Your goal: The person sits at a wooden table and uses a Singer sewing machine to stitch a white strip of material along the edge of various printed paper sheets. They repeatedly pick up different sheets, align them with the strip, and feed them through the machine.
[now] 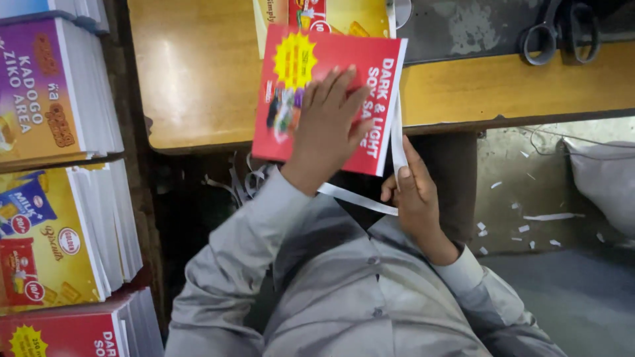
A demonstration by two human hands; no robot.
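- Nearest the lens: grey shirt sleeves (370, 297), both arms reaching up and away toward the wooden table (198, 73).
- Far out to the left of the left hand: three stacks of printed sheets on edge, purple-faced stack (53, 86) up top, yellow-faced stack (59, 231) in the middle, red-faced stack (79, 330) lowest.
- Just left of the left wrist, under the table's edge: loose curls of white paper trimmings (238, 182).
- Left hand (327, 122) spread flat, fingers splayed, pressing down on a red printed sheet stack (370, 73); palm on top, not gripping round it.
- Red stack lying half on the table, its near corner hanging over the table's edge toward the body.
- Beyond the left hand's fingertips: another yellow-and-red printed sheet (344, 16) peeking out from under the red stack.
- Right hand (413, 195) close beside the left, a little lower and nearer the body, fingers pinched shut on a white paper strip (399, 142).
- Strip running up along the right edge of the red stack, its loose tail trailing back toward the left wrist.
- Hands apart, near one another, not touching.
- Up and well to the right of the right hand: black-handled scissors (559, 33) lying on a dark grey surface.
- Right of the right hand, down on the floor: scattered white paper scraps (529, 225) and a pale sack (605, 178).
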